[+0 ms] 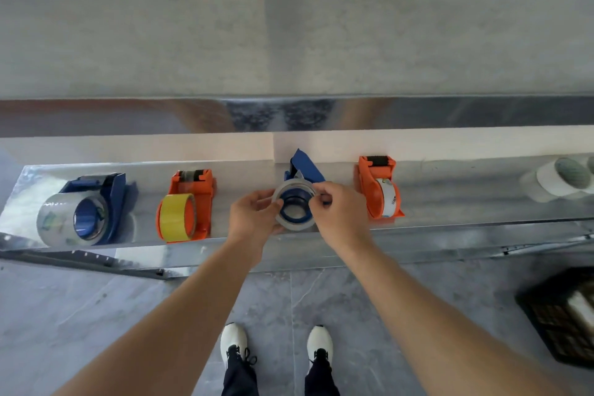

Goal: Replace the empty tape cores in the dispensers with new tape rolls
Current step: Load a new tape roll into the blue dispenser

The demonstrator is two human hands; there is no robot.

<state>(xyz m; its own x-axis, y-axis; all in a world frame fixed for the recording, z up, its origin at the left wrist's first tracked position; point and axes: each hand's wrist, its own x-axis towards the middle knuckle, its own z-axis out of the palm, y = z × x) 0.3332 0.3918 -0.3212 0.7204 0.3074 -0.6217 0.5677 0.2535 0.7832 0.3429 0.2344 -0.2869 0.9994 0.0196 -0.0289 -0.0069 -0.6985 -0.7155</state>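
1. The left hand [254, 212] is gripping the left rim of a grey tape roll [297, 224], with its thumb curling over the rim's edge.
2. The right hand [340, 212] is pinching the right rim of the same roll between thumb and fingertips.
3. The tape roll is sitting between the two hands, around the round hub of a blue dispenser [307, 167] whose body is sticking out just beyond the fingers.
4. That dispenser is resting on a shiny metal counter [466, 202] that is running sideways under both hands.
5. Near the left hand, on its outer side, an orange dispenser [193, 183] is carrying a yellow roll [175, 215].
6. Further out on that side, a second blue dispenser [112, 193] is holding a large clear roll [58, 219].
7. Just beside the right hand, on its outer side, another orange dispenser [373, 180] is holding a whitish roll [390, 196].
8. Well beyond it, white rolls [546, 180] are lying at the counter's far end.
9. Below the right forearm and further out, a black crate [559, 315] is standing on the grey tiled floor [96, 315].
10. Between the forearms, two white shoes [234, 342] are standing on that floor.
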